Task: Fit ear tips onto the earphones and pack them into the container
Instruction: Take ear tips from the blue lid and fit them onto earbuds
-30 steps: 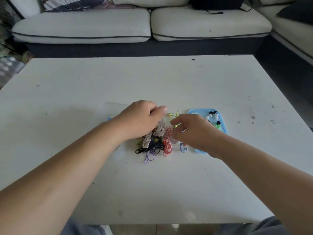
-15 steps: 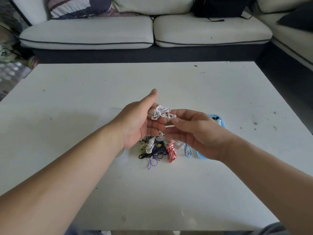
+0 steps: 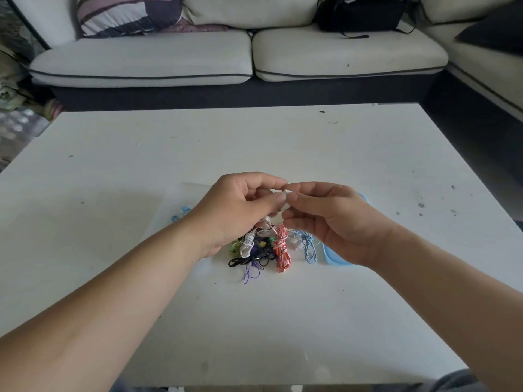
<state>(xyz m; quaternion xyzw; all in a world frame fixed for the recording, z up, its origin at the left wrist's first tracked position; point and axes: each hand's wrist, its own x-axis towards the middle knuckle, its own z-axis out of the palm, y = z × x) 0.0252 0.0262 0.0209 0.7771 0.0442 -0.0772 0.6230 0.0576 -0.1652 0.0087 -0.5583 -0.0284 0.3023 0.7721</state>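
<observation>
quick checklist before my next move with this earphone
1. White earphone secure: ok, the left hand and right hand pinch it between them.
2. Ear tip seated on it: cannot tell, fingers hide it.
3. Blue tray within reach: ok, it lies under the right hand.
4. Tips left in the tray: cannot tell, hand covers them.
5. Earphone pile undisturbed on the table: ok.
6. Clear container open: cannot tell, too faint.

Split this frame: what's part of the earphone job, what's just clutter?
Job: left hand and right hand, both pinching a white earphone; bundled earphones on the table; blue tray.
Lying about: sofa, striped cushion, black bag.
</observation>
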